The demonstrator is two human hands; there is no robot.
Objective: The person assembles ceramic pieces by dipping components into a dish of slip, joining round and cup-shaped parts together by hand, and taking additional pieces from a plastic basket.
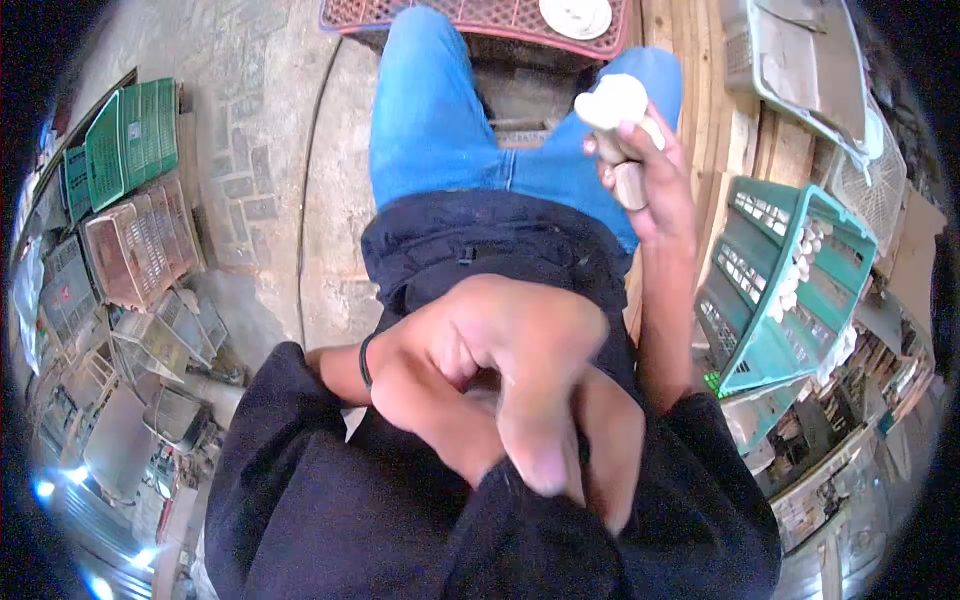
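My right hand [655,180] is raised over my right thigh, its fingers wrapped round several pale pieces [612,103]. They have smooth, rounded white ends at the top and a beige, stubby part lower down; their exact kind cannot be made out. My left hand [530,370], with a black band at the wrist, is very close to the camera in front of my chest. Its fingers and thumb point toward me, apart and slightly blurred. Nothing shows between them, though part of the hand's underside is hidden.
A red plastic crate [470,18] with a white round disc [576,14] on it stands beyond my knees. To the right, a tilted green crate [800,285] holds several white pieces beside wooden planks [700,90]. Green [130,140] and brownish [143,243] crates stand left; a cable [312,150] crosses the floor.
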